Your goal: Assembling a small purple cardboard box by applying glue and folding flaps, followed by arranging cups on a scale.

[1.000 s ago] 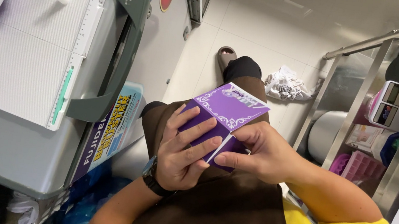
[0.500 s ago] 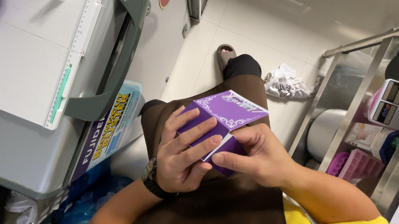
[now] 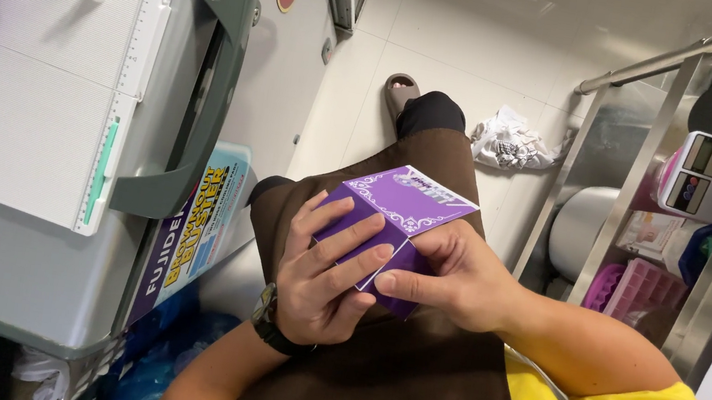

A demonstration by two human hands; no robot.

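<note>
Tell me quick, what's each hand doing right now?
Left hand: closed around the purple box, fingers wrapped over its side.
Right hand: closed on the same purple box, thumb pressed against its lower edge.

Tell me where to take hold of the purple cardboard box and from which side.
Grip the purple cardboard box by its flat side walls, from underneath, as the left hand does. Its lid panel tilts up and open, so the top gives no firm hold; the right hand pinches the near corner.
</note>
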